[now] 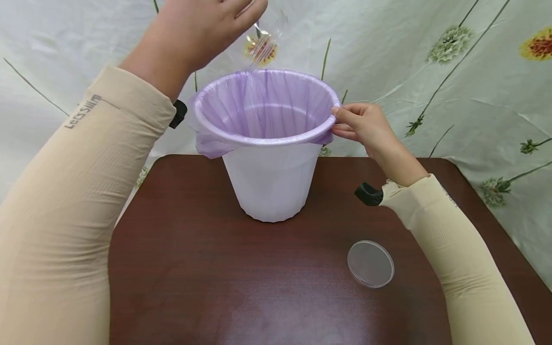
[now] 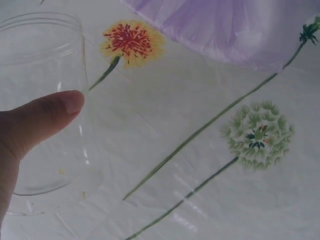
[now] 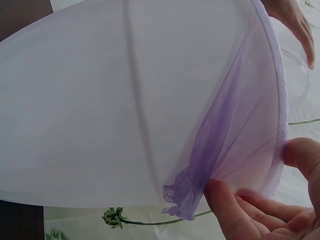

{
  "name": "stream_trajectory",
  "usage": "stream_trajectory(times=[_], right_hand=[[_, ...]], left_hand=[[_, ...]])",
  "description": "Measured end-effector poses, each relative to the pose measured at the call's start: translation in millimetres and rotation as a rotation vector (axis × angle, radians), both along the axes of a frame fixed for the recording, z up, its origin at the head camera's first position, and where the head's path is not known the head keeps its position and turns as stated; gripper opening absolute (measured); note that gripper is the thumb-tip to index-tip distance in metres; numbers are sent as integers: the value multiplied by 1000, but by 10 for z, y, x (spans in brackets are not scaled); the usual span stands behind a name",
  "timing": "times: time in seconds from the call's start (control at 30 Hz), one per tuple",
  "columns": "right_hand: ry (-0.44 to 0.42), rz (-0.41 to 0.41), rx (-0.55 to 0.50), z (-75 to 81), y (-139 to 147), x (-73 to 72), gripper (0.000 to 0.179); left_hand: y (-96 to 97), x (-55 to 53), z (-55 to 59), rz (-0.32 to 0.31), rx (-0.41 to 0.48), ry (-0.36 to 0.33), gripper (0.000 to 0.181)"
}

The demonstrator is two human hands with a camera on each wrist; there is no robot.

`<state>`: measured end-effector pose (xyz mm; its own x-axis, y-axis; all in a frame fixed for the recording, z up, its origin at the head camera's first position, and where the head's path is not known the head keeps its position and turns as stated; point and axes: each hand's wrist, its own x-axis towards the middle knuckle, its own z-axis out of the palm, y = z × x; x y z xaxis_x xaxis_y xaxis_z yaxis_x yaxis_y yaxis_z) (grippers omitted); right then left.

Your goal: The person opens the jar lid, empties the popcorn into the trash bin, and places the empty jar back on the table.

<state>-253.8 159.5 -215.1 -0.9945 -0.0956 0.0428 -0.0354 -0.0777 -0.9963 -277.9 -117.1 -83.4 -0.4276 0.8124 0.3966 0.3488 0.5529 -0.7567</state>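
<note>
A white bin (image 1: 269,184) stands upright on the table, lined with a thin purple bag (image 1: 269,108) folded over its rim. My left hand (image 1: 200,36) is raised above the bin's far left side and grips a clear plastic jar (image 2: 42,80). The jar's threaded mouth points toward the bin, and a few small yellow specks show near its base. My right hand (image 1: 366,127) pinches the bin's rim at the right, thumb on top and fingers beneath, against the bag's overhang (image 3: 200,165). A round clear lid (image 1: 371,264) lies on the table, nearer me than the right hand.
The dark brown table (image 1: 207,268) has rounded far corners. Behind it hangs a pale cloth (image 1: 388,62) printed with flowers and stems. Black wrist mounts (image 1: 368,194) stick out from the beige sleeves (image 1: 457,249).
</note>
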Motion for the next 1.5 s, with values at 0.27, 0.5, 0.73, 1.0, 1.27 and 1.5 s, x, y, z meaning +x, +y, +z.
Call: stream_trajectory(times=[0.27, 0.5, 0.73, 1.0, 1.27, 1.5], right_hand=[[-2, -1, 16, 7, 9, 22, 40], [8, 5, 14, 5, 7, 35, 38], [16, 9, 15, 6, 9, 43, 40], [19, 4, 7, -2, -7, 35, 40], [18, 6, 7, -8, -8, 38, 39], [14, 1, 18, -16, -11, 35, 42]], left_hand=[[-34, 34, -38, 174, 117, -191, 103], [-71, 44, -35, 250, 343, -373, 107], [-121, 61, -56, 229, 606, -536, 108], [-146, 85, -125, 98, 997, -724, 101], [-148, 186, -171, -22, 1293, -921, 86], [-118, 296, -265, -69, 1332, -960, 88]])
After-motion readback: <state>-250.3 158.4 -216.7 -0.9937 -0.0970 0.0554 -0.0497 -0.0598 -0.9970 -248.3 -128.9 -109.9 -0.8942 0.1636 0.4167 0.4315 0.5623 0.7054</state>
